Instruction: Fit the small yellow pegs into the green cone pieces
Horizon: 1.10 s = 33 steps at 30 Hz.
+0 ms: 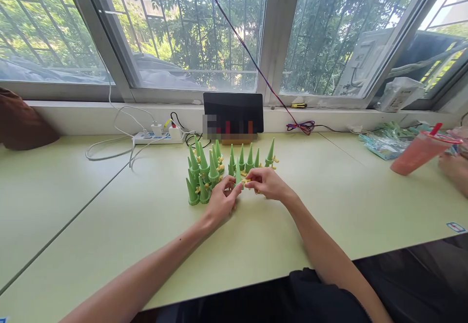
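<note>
My left hand [224,197] is closed on a green cone [238,172] that stands upright, point up, above the pale table. My right hand [268,182] pinches a small yellow piece [246,181] at the cone's right side; whether the piece is attached to it I cannot tell. Left of my hands several green cones [204,164] stand close together, with small yellow pieces on their right sides. Behind my hands is a looser row of green cones [249,157]. One cone [270,153] with yellow pieces stands at the right end of that row.
A dark tablet [234,108] leans at the back wall. To its left lies a white power strip [159,137] with cables. Far right, a tilted cup of red drink [420,152] is beside another person's hand [453,169] and a plastic packet [387,140]. A bundled cable [302,127] lies right of the tablet.
</note>
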Each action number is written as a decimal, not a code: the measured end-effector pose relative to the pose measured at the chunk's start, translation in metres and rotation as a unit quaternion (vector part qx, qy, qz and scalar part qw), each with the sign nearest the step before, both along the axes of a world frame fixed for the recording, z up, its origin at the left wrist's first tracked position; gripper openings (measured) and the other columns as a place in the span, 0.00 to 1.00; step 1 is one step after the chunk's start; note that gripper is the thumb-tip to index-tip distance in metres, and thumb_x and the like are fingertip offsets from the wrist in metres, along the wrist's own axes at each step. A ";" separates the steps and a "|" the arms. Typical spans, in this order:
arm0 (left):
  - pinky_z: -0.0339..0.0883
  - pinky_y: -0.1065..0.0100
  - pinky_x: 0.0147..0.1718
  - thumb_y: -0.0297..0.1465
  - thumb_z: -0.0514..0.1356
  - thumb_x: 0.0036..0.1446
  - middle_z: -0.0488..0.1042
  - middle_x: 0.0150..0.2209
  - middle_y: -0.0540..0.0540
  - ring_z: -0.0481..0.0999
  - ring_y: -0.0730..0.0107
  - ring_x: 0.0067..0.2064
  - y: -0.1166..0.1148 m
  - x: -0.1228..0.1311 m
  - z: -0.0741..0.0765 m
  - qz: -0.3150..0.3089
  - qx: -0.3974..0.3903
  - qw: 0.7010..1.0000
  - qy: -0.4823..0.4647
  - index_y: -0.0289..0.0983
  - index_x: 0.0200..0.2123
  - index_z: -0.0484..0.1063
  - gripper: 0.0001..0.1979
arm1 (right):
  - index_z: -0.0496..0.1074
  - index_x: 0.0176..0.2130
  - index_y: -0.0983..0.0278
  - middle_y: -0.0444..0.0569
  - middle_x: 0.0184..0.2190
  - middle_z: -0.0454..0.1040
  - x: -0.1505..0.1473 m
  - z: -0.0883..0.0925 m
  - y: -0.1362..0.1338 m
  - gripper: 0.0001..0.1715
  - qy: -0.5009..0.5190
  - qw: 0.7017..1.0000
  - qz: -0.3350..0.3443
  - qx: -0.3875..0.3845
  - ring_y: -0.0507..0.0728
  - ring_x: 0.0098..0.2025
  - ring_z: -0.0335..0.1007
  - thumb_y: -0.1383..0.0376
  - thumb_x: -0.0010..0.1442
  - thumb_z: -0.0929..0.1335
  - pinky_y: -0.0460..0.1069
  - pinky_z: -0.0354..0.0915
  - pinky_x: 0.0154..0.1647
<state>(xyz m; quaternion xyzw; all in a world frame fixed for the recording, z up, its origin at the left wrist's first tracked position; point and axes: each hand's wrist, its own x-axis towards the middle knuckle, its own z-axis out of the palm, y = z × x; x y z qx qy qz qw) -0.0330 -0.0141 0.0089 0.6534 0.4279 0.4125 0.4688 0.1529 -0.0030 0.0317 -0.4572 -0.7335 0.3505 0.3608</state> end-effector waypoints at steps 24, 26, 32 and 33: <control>0.62 0.73 0.18 0.46 0.60 0.57 0.70 0.39 0.48 0.65 0.81 0.20 0.002 0.000 -0.006 0.026 0.030 0.999 0.035 0.39 0.44 0.67 0.19 | 0.61 0.21 0.64 0.43 0.18 0.68 -0.007 -0.001 0.002 0.22 -0.105 0.990 -0.064 0.070 0.49 0.21 0.59 0.62 0.66 0.62 0.45 0.55 0.26; 0.62 0.73 0.18 0.47 0.59 0.57 0.70 0.39 0.48 0.65 0.81 0.20 0.003 0.000 -0.006 0.036 0.028 0.998 0.034 0.39 0.44 0.67 0.20 | 0.65 0.24 0.64 0.43 0.19 0.69 -0.006 -0.001 0.002 0.19 -0.087 0.992 -0.061 0.064 0.49 0.22 0.61 0.61 0.65 0.64 0.45 0.57 0.27; 0.61 0.73 0.16 0.49 0.59 0.57 0.70 0.35 0.49 0.66 0.79 0.19 0.005 0.000 -0.009 0.047 0.010 0.999 0.005 0.39 0.44 0.65 0.22 | 0.69 0.34 0.64 0.42 0.22 0.71 -0.004 -0.004 0.003 0.09 -0.043 0.996 -0.050 0.066 0.50 0.24 0.64 0.60 0.59 0.70 0.45 0.60 0.28; 0.61 0.73 0.15 0.50 0.59 0.57 0.70 0.35 0.49 0.66 0.79 0.19 0.005 0.001 -0.009 0.046 0.010 0.999 0.003 0.39 0.43 0.65 0.21 | 0.70 0.37 0.63 0.42 0.24 0.71 -0.004 -0.005 0.004 0.09 -0.034 0.996 -0.050 0.065 0.50 0.24 0.65 0.60 0.59 0.70 0.46 0.61 0.28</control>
